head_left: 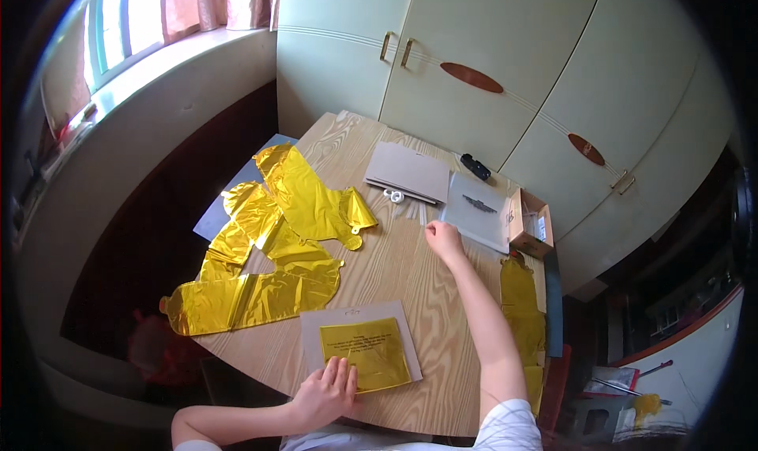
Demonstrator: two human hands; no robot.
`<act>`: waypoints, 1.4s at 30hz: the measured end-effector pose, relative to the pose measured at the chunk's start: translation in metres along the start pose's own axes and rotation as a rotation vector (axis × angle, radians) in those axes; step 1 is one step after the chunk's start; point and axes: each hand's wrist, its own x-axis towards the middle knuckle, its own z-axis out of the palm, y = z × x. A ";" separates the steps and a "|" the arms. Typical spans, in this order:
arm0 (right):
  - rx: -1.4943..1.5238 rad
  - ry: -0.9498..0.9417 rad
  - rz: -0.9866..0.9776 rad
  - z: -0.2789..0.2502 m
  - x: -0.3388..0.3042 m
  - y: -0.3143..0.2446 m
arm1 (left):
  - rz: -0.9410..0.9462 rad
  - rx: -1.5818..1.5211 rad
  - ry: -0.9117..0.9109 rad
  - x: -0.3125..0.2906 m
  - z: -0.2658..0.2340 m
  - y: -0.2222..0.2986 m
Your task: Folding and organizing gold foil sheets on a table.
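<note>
A folded gold foil balloon (379, 360) with dark print lies on a grey card (311, 331) at the table's near edge. My left hand (327, 389) rests on the foil's lower left corner, fingers stretched out flat. Farther off, my right hand (444, 239) is closed above the table, just right of some thin clear strips (411, 211). Whether anything is pinched in its fingers is too small to make out. Several unfolded gold foil balloons (304, 202) spread over the left side of the table.
A stack of grey cards (407, 171) lies at the back, with a white ring-shaped item (393, 196) before it. Right of it are clear plastic bags (482, 226), a black object (475, 166) and a small open box (531, 224). More gold foil (521, 309) covers the right edge.
</note>
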 end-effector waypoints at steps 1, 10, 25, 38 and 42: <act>-0.018 0.007 0.034 0.010 0.010 0.000 | -0.001 -0.018 0.005 0.000 -0.002 -0.001; -0.123 -0.110 0.349 0.017 0.056 -0.014 | -0.102 -0.352 -0.069 0.046 0.016 0.000; 0.279 -0.194 0.020 -0.112 -0.204 -0.064 | -0.118 -0.400 -0.176 0.045 0.024 0.000; 0.263 -0.076 -0.025 -0.089 -0.392 -0.087 | -0.089 -0.358 -0.178 0.048 0.027 0.005; 0.258 -0.076 -0.061 -0.085 -0.384 -0.091 | -0.090 -0.358 -0.172 0.047 0.026 0.005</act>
